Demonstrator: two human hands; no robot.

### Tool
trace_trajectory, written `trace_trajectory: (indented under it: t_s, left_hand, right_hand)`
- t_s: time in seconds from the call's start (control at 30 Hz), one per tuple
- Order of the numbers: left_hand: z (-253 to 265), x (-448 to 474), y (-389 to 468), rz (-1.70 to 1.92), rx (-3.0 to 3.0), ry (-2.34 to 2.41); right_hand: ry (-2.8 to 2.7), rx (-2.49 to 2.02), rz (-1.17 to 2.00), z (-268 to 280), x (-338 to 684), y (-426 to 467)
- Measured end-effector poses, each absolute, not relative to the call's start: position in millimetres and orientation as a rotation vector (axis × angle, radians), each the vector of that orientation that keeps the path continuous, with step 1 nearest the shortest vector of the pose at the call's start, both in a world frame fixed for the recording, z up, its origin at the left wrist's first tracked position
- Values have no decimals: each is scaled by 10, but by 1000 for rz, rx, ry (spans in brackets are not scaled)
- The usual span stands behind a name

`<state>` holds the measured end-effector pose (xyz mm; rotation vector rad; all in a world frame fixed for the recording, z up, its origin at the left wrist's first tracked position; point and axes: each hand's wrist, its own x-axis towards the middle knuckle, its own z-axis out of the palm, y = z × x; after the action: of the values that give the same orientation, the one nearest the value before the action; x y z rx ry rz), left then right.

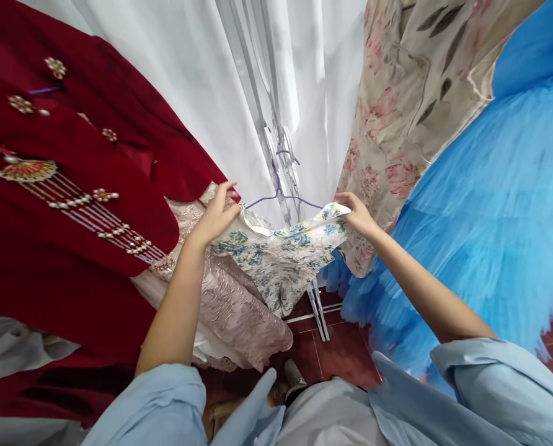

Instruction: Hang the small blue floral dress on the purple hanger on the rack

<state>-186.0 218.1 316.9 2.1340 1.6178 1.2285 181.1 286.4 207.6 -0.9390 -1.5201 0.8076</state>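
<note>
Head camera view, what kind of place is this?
Probably a dress shop or costume rental: both hands hold a blue floral garment on a hanger, flanked by a beaded red gown and blue tulle dress.

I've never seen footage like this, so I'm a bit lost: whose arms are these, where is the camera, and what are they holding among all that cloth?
There is no machine here. A person wears a camera on the head, looking forward and down, so the one picture shows their own arms reaching out. The left hand and the right hand each grip one shoulder of a small floral garment, blue flowers on pale cloth, which hangs on a thin purple wire hanger. Around it hang other clothes: a dark red beaded garment on the left, a pinkish brocade dress beside it, a blue tulle skirt on the right, and white curtains behind. Below is a red tiled floor.
</note>
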Motion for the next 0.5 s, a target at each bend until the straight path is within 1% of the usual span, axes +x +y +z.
trace_trajectory:
  t_s: [0.1,0.17,0.27,0.33,0.4,0.47,0.5]
  left_hand:
    - [2968,-1712,1975,1210,2099,1699]
    - [2941,-1626,1858,1224,2129,1701]
    - [2982,-1590,1749,1332,2161,1743]
    - [2955,-1666,1699,1429,2156,1896]
    - [2827,-1789,1643,1521,2123,2122]
    - [2625,-1882,1574,1601,2002,2249]
    - [2517,-1897,1538,1591,1935,2219]
  right_hand:
    - [-1478,-1160,677,1977,1858,2815]
    - [-1523,-1212,617,2059,1849,2797]
    - [-1493,-1197,478,2392,1729,2787]
    - [-1511,-1132,462,2666,1597,2715]
    - [-1625,-991,603,2900,1474,2509]
    - [-1833,-760,902,3042,1404,2141]
    - [-1959,-601,1085,3069,1392,1911]
